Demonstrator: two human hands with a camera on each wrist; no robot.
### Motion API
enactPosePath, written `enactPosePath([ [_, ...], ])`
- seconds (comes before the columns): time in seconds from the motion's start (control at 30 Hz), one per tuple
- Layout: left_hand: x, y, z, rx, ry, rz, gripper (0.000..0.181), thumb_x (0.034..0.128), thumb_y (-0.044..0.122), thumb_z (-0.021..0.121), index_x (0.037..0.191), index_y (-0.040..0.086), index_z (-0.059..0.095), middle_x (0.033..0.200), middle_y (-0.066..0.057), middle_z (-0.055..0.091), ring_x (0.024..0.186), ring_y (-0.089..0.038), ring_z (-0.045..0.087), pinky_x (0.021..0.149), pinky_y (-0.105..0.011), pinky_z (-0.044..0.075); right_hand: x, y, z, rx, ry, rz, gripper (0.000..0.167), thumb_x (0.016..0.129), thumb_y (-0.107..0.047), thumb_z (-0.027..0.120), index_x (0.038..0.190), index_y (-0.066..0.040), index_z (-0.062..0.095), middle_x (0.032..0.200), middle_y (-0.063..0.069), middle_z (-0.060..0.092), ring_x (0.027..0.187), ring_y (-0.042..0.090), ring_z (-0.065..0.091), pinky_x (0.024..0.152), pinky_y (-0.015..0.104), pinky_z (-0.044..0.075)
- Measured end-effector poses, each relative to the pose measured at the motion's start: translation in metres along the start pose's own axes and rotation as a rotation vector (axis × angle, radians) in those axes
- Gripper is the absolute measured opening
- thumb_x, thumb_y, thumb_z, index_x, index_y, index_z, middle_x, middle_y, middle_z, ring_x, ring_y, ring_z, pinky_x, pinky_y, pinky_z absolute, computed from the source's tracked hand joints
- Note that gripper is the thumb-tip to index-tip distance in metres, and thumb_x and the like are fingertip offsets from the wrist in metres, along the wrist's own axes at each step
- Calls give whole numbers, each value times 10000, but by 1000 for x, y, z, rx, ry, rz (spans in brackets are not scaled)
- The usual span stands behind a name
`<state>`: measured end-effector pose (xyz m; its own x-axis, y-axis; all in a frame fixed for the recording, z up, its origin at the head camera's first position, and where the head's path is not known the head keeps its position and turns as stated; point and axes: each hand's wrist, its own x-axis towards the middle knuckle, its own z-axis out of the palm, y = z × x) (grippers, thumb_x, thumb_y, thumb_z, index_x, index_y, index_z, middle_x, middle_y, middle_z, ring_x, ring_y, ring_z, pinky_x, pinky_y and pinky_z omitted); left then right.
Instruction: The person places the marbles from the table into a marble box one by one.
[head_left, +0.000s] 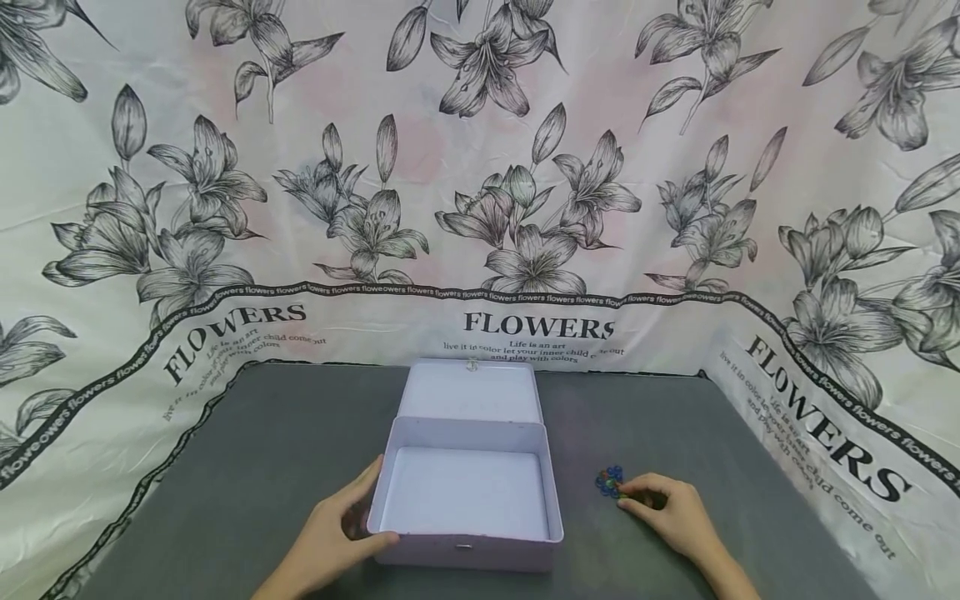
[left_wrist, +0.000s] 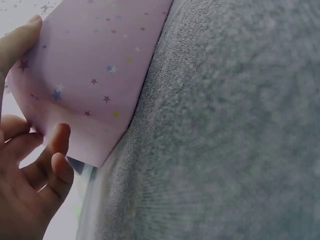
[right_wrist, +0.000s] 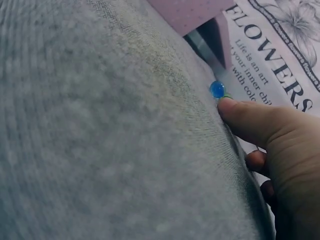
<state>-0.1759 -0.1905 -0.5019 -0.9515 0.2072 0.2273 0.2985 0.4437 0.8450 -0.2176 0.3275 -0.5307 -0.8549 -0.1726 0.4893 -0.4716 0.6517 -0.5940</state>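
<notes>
A pale lilac lidded box (head_left: 465, 552) stands on the grey cloth, its lid (head_left: 471, 392) tipped back and its inside bare. My left hand (head_left: 333, 521) grips the box's left side, thumb at the front corner and fingers along the side wall. In the left wrist view the box side (left_wrist: 95, 65) shows small coloured stars. To the right of the box, my right hand (head_left: 675, 510) pinches the edge of a small cluster of glassy beads (head_left: 611, 479), mostly blue with bits of red and green. One blue bead (right_wrist: 217, 89) shows by the thumb tip in the right wrist view.
A grey cloth (head_left: 247, 467) covers the table. Behind it and at both sides hangs a white curtain (head_left: 420, 192) printed with lilies and lettering. A small clasp (head_left: 472, 365) sits on the lid's far edge.
</notes>
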Motion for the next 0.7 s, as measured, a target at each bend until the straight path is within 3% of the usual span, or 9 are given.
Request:
enactPosePath([
  [0.1, 1, 0, -1, -21, -5, 23, 1001, 804, 355, 950, 1640, 183, 428, 1605, -116, 498, 651, -17, 473, 576, -227, 473, 0, -1, 0, 4, 8, 28, 221, 790, -87, 921, 931, -234, 835, 828, -125, 747, 578, 29, 492, 525, 235, 409],
  [0.37, 2, 1, -4, -3, -5, 29, 985, 827, 353, 933, 1649, 197, 412, 1575, -82, 531, 604, -2, 458, 549, -229, 456, 12, -10, -3, 6, 89, 89, 152, 823, -92, 899, 950, -162, 851, 788, -74, 762, 531, 36, 483, 490, 249, 408],
  [0.57, 0, 3, -3, 2, -50, -38, 980, 840, 361, 920, 1655, 197, 400, 1426, -66, 598, 590, -8, 454, 550, -224, 449, 13, -24, -7, -11, 148, 86, 162, 824, -59, 888, 960, -139, 855, 782, -50, 773, 491, 34, 427, 465, 240, 373],
  [0.7, -1, 4, 0, -5, -58, -71, 977, 843, 349, 918, 1657, 214, 396, 1428, -73, 595, 575, -13, 444, 544, -226, 449, 20, -31, -11, 14, 146, 80, 143, 854, -81, 876, 980, -146, 856, 789, -54, 767, 498, 50, 424, 475, 235, 378],
])
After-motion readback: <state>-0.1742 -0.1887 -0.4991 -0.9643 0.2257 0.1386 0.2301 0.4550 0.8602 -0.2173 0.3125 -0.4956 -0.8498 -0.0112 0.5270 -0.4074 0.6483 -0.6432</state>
